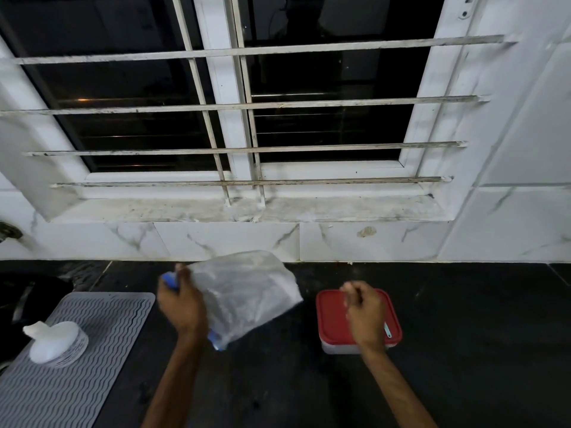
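Low in the centre of the frame, the left hand [182,304] grips a clear zip-lock bag [247,291] by its blue seal edge, holding it tilted above the black countertop [463,350]. Just right of the bag, the right hand [364,313] hovers over a red-lidded plastic container [330,316] with its fingers curled; blur hides whether they pinch anything. At lower left, a white bottle [57,341] lies on a grey ribbed drying mat [92,381].
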Demonstrator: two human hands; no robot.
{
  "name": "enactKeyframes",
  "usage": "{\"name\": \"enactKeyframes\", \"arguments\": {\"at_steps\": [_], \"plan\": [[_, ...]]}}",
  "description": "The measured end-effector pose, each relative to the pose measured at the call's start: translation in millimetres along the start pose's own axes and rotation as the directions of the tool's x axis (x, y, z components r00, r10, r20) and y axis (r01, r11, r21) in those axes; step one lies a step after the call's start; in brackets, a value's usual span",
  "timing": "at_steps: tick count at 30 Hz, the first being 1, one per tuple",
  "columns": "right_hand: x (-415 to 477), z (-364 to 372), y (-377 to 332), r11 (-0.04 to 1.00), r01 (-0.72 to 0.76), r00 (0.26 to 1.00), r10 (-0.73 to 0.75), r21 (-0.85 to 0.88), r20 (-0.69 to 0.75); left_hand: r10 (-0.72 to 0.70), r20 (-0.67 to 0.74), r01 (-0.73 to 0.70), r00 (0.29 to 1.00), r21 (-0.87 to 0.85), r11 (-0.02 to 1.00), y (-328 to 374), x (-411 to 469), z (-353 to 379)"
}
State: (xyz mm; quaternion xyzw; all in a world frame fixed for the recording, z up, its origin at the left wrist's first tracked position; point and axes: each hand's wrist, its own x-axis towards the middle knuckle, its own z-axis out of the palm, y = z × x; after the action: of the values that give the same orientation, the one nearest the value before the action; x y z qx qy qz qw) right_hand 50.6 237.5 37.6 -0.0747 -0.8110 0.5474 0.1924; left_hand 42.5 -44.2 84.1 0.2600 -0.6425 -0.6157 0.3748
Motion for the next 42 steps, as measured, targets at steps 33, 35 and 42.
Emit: {"name": "enactKeyframes", "arguments": {"at_steps": [33,35,42], "plan": [[0,6,-76,0.818,-0.469,0.657,0.072,0.333,0.750,0.265,0.188,-0.284,0.946,0.083,0.955,29,-32,7],[-3,10,-75,0.824,-0.463,0.654,0.068,0.328,0.753,0.244,0.164,-0.265,0.956,0.123,0.956,28,-33,8],[-6,24,-63,0.976,0.110,0.895,-0.181,0.190,0.409,0.315,0.380,-0.458,0.870,0.382,0.803,31,-30,2]]}}
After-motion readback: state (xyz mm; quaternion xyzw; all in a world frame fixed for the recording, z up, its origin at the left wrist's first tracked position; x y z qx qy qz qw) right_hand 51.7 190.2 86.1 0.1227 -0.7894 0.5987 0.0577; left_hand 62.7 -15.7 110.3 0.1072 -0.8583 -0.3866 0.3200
